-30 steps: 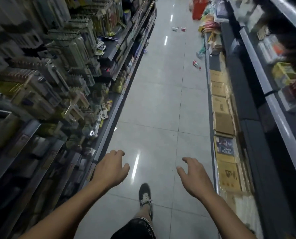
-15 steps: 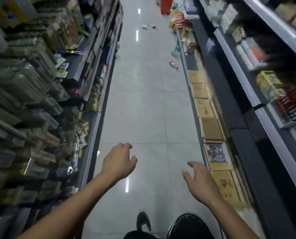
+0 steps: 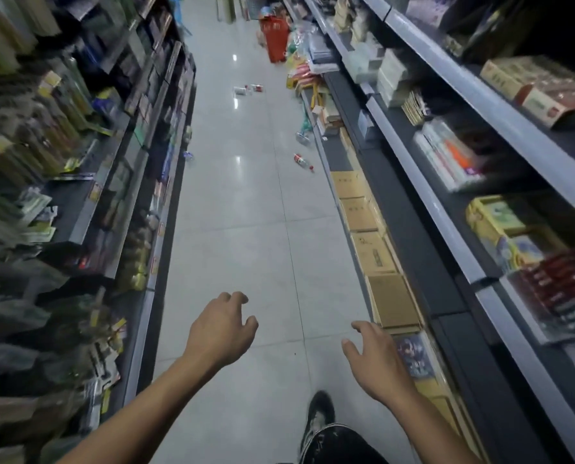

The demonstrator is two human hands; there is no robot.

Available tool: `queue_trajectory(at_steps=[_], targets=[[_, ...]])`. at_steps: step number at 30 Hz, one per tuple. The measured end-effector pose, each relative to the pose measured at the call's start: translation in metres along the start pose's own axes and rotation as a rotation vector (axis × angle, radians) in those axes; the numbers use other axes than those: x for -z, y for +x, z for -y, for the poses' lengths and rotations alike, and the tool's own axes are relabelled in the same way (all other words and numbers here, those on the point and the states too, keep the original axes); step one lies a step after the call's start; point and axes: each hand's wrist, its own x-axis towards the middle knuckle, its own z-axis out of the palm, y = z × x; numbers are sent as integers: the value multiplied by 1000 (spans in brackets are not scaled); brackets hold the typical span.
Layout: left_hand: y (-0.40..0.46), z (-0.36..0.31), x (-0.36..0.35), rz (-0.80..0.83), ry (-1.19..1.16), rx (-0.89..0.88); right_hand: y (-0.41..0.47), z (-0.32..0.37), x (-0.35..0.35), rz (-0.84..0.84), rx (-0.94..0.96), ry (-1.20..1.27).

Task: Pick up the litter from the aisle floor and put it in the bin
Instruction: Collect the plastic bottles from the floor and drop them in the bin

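Observation:
Litter lies far ahead on the grey tiled aisle floor. A small bottle with a red cap [image 3: 302, 161] rests near the right shelf base. A crumpled green-and-clear bottle [image 3: 302, 135] lies just beyond it. Red-and-white wrappers or cans [image 3: 248, 89] sit mid-aisle farther on. A red bin [image 3: 274, 39] stands at the aisle's far end. My left hand [image 3: 220, 329] and my right hand [image 3: 376, 356] are held out low in front of me, fingers loosely spread, holding nothing, well short of any litter.
Stocked shelves line both sides of the narrow aisle. Cardboard boxes [image 3: 373, 252] run along the right shelf base. Bags and goods [image 3: 304, 77] are piled on the floor by the bin. A small item [image 3: 188, 157] lies by the left shelf. My shoe [image 3: 318, 418] is below.
The view has advanced down the aisle and tilted up; the bin and litter appear nearer. Both hands stay empty and out in front.

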Motion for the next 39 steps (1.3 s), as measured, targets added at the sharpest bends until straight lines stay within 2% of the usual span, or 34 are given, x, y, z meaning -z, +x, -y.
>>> queue_trajectory(at_steps=[9,15,20,25,30,39], targets=[[105,-13,22,-43,-30,162,160,52,56,106,146,-49],[175,16,44,-90,-58,264,256,108,60,158,235,-117],[259,47,64,-98,-75,269,333,160,57,148,263,-147],[350,70,95,-69,-91,263,397,199,60,153,191,-158],[450,84,128,-48,-72,185,456,233,63,117,104,-116],[619,49,152,33,-27,52,564,243,96,41,-25,-55]])
